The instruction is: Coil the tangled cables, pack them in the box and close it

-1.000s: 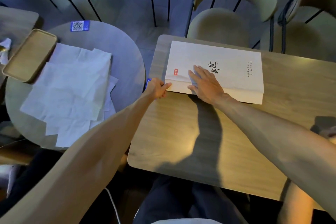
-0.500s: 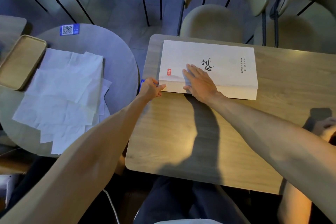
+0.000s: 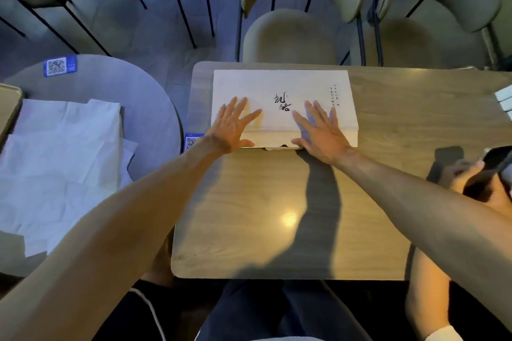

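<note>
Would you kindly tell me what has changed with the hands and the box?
The left hand released the box at its near-left corner and now lies flat on the lid; the right hand slid rightward. The box stays closed on the table.

Wooden table (image 3: 277, 202) under warm light — padded chairs (image 3: 291, 33) behind, round grey table (image 3: 124, 86) alongside.

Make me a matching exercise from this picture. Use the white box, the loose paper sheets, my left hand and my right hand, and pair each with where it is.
Things:
1. white box
2. paper sheets
3. left hand
4. right hand

Places:
A. flat on the box, left of the black lettering
B. flat on the box, right of the lettering
C. spread on the round grey table
D. closed, on the wooden table

Pairs: 1-D, 2-C, 3-A, 4-B
</note>
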